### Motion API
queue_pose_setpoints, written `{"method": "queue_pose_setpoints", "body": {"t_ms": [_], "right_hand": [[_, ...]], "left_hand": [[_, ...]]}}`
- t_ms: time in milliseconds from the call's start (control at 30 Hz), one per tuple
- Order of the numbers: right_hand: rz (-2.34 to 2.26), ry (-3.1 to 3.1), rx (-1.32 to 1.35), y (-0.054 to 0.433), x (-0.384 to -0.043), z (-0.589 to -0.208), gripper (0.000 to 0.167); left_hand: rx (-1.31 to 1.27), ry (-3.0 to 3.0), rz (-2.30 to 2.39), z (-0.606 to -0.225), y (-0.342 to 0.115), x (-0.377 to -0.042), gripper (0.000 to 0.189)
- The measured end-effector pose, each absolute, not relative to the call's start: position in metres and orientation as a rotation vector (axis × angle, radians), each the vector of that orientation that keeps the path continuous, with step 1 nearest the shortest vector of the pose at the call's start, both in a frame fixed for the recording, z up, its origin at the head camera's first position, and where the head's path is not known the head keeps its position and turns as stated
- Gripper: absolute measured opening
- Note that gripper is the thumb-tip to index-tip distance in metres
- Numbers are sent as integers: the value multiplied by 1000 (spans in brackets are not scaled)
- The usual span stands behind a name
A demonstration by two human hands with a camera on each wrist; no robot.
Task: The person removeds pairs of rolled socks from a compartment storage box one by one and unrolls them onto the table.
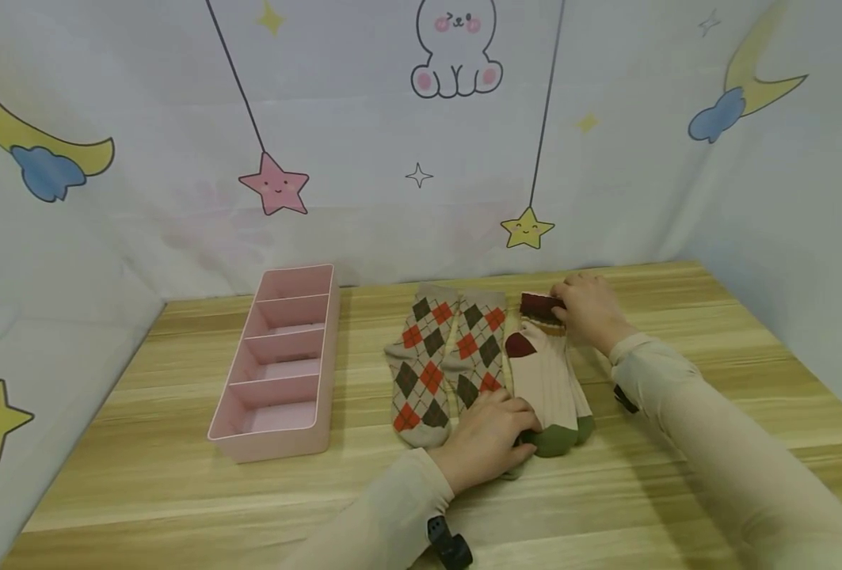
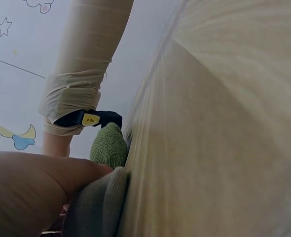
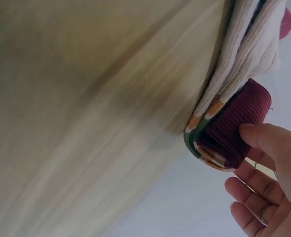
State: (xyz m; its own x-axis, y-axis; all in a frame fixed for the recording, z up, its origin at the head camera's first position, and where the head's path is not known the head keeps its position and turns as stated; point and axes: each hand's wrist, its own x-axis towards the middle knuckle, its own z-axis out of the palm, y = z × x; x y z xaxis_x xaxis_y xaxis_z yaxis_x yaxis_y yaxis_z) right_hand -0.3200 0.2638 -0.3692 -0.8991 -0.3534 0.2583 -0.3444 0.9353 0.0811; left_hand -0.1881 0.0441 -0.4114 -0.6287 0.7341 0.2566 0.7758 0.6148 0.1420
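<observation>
In the head view, a pair of cream socks (image 1: 543, 384) with dark red cuffs and heels and green toes lies stacked on the table. My right hand (image 1: 592, 311) is at their far end. The right wrist view shows its thumb and index finger pinching the folded dark red cuff (image 3: 244, 118), the other fingers spread loosely. My left hand (image 1: 488, 438) rests over the toe end of one argyle sock (image 1: 481, 332), its fingertips beside the cream socks. A green toe (image 2: 108, 146) shows past its thumb in the left wrist view. Another argyle sock (image 1: 422, 372) lies flat to the left.
A pink box (image 1: 328, 380) with several compartments in a row stands on the left of the wooden table (image 1: 142, 443). A white cloth (image 1: 363, 158) printed with stars and moons hangs behind the table and along its sides.
</observation>
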Motion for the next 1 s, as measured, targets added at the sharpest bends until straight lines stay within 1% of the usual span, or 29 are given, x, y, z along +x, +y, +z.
{"method": "queue_pose_setpoints", "body": {"t_ms": [533,900,1000], "right_hand": [[-60,-2778,491,263,-331,-373,25],[-25,-2829,486,264,-338,-377,16],[-31,-2841,496,264,-339,-377,16]], "left_hand": [[-1349,-2622,-307,-409,44,-186,20],[-1396,-2585,-309,-409,43,-186,20],[-1401,-2583,-316,-410,43,-186,19]]}}
